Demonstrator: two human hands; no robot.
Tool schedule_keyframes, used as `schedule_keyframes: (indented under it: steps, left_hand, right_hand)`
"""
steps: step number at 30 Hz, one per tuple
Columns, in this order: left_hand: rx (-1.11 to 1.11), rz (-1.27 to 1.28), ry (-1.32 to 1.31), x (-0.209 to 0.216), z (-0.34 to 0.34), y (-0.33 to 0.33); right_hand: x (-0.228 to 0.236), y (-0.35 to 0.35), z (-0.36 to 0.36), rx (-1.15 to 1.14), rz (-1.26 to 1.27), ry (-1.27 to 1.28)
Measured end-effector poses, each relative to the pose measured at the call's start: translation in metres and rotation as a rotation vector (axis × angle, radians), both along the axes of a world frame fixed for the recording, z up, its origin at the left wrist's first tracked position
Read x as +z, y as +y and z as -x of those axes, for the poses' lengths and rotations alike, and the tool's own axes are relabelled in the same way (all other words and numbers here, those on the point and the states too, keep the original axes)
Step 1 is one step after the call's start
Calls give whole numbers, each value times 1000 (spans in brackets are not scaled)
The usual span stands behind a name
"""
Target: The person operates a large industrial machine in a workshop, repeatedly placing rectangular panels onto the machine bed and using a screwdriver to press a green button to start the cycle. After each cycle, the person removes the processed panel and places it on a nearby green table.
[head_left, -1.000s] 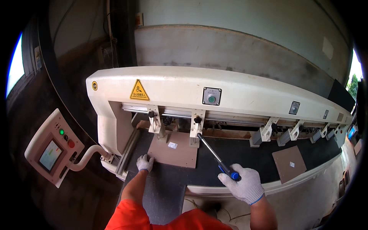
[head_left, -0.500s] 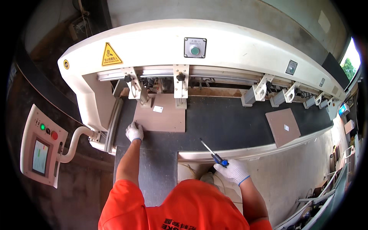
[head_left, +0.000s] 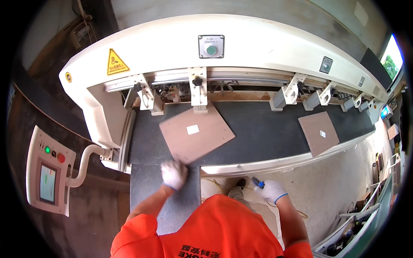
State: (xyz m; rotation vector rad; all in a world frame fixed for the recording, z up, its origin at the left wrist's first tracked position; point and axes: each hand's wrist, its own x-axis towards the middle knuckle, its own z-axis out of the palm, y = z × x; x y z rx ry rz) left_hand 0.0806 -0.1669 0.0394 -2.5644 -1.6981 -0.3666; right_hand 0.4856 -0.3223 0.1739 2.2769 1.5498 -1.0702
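A flat brown panel (head_left: 208, 137) with a white label lies turned askew on the machine's dark bed. My left hand (head_left: 174, 174), in a white glove and smeared by motion, grips the panel at its near corner. Off the bed's front edge, my gloved right hand (head_left: 272, 191) is closed around a blue and black air blow gun (head_left: 259, 183), whose thin nozzle is hard to make out. Above the panel's far edge stands a white clamp (head_left: 198, 92) with a black knob; another clamp (head_left: 147, 96) is to its left.
A second labelled brown panel (head_left: 319, 134) rests at the right, overhanging the bed's front edge. Several more clamps (head_left: 287, 96) line the machine's white beam (head_left: 163, 47). A control panel with a screen (head_left: 48, 182) stands at the left on a curved arm.
The brown panel has swung round and come nearer, out from under the left clamp. My left hand moved toward me and right. My right hand shifted slightly right, the blow gun's nozzle lowered.
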Motion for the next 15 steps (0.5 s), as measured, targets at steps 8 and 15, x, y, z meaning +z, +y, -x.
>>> schedule_keyframes:
  steps: [8, 15]
  left_hand:
    - [-536, 315, 61, 27, -84, -56]
    - [-384, 222, 111, -24, -42, -22]
  right_hand:
    - [-70, 17, -11, -233, -83, -133]
    - [-68, 59, 5, -110, -139, -13]
